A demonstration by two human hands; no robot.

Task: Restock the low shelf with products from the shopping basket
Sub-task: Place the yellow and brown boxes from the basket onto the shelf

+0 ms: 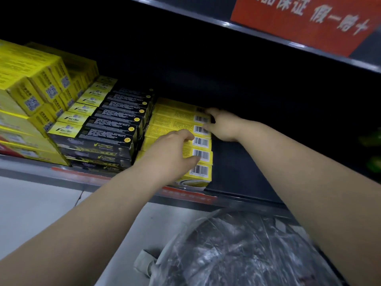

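Both hands reach onto the low shelf (237,172) and meet at a row of long yellow boxes (171,120) lying side by side, barcoded ends facing right. The left hand (173,149) lies across the tops of the nearer boxes, fingers loosely bent, thumb stretched along the barcoded end. The right hand (223,125) is at the far end of the row, fingers bent against the barcodes; whether it grips or only pushes cannot be told.

Just left of the row, touching it, sit stacked black boxes (115,129) with yellow print, then taller piles of yellow cartons (31,79). To the right the dark shelf is bare.

Below the arms is a crinkled clear plastic bag (237,248); its contents are blurred and no basket can be made out. A red price strip (189,195) runs along the shelf edge above a pale floor (31,213). A red sign (299,21) with white Chinese characters hangs on the shelf above.
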